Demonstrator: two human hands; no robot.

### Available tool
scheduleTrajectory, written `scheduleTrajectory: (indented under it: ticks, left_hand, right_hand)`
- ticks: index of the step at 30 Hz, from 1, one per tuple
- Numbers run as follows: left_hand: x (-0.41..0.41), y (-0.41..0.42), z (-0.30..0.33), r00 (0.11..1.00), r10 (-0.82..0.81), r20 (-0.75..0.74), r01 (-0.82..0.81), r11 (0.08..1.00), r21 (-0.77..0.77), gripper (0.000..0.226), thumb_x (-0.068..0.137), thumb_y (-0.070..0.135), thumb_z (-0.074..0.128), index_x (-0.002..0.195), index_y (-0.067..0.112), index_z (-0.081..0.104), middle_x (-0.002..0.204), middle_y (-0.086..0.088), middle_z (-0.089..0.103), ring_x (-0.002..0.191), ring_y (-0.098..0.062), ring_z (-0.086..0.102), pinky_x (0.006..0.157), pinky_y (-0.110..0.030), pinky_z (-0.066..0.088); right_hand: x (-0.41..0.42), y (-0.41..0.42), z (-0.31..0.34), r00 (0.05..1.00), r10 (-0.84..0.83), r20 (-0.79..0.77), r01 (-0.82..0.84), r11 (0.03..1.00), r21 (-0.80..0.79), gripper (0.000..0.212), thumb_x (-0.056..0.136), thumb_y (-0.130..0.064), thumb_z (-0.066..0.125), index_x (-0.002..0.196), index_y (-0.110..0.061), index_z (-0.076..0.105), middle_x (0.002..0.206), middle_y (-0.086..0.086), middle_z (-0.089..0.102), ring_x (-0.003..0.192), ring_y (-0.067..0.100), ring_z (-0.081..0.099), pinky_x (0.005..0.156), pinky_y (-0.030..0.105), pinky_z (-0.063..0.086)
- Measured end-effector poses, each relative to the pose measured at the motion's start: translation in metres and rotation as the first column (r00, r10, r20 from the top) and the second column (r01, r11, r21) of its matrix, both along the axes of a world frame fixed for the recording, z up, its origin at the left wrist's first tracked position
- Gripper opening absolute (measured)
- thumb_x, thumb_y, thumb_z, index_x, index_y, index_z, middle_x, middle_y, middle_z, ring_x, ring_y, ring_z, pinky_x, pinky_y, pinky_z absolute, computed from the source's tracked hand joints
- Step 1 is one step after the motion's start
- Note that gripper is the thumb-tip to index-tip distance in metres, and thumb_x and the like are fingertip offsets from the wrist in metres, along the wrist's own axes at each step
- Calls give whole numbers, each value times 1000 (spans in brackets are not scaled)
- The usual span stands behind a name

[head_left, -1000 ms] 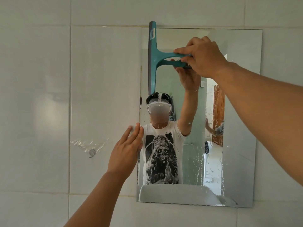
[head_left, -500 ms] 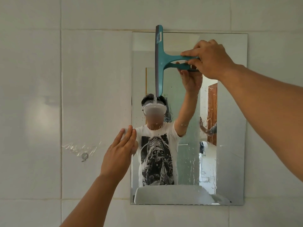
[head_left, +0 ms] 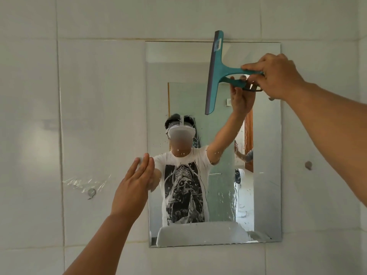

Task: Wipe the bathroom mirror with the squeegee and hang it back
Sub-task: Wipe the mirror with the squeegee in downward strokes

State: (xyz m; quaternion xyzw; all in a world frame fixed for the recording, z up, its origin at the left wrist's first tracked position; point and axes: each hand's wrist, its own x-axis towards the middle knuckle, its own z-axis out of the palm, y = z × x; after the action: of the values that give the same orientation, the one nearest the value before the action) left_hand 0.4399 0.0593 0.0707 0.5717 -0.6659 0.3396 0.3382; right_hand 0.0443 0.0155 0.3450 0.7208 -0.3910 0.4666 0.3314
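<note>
Currently the right hand fingers clamp the squeegee handle, blade vertical against the upper mirror, likely for a sideways stroke. Left hand fingers lie flat, empty, bracing the mirror's left edge.

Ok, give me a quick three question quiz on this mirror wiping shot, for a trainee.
1. True or false: the squeegee blade stands roughly vertical against the mirror.
2. Which hand grips the squeegee handle?
3. The left hand is: A) gripping a cloth, B) open with fingers flat at the mirror's left edge, C) holding the wall hook.

Key: 1 true; 2 the right hand; 3 B.
</note>
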Motion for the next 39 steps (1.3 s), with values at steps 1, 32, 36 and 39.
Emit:
scheduleTrajectory:
  ticks: [1,32,36,39]
  left_hand:
    - [1,-2,0,1000,1,5,-1,1000,2,65,94,6,41,154,16,16,162,-1,12,151,-23,6,119,-39,24]
    - [-3,3,3,999,-22,-44,22,1000,-3,66,93,1,51,152,14,24,160,-1,20,149,-24,12,115,-40,30]
    - [5,-3,3,999,11,31,-12,999,29,64,97,9,44,154,14,15,162,-3,12,150,-24,7,118,-41,28]
    - [10,-7,3,997,30,72,-33,998,51,67,96,9,45,154,11,11,163,-6,9,151,-25,6,120,-41,23]
  right_hand:
    - [-2,0,0,1000,-4,3,4,1000,5,37,96,-29,57,132,-31,59,114,16,60,102,39,49,87,51,42]
    - [-36,0,-74,947,-10,321,-51,982,181,43,98,-28,55,141,-27,50,120,16,61,105,38,61,93,47,53]
    - [-28,4,-92,924,-12,383,-73,975,208,43,99,-28,54,141,-24,49,130,13,62,112,37,61,96,47,50]
    - [-21,6,-109,894,-5,448,-109,967,229,43,99,-29,53,142,-24,49,130,11,63,110,35,63,93,44,51]
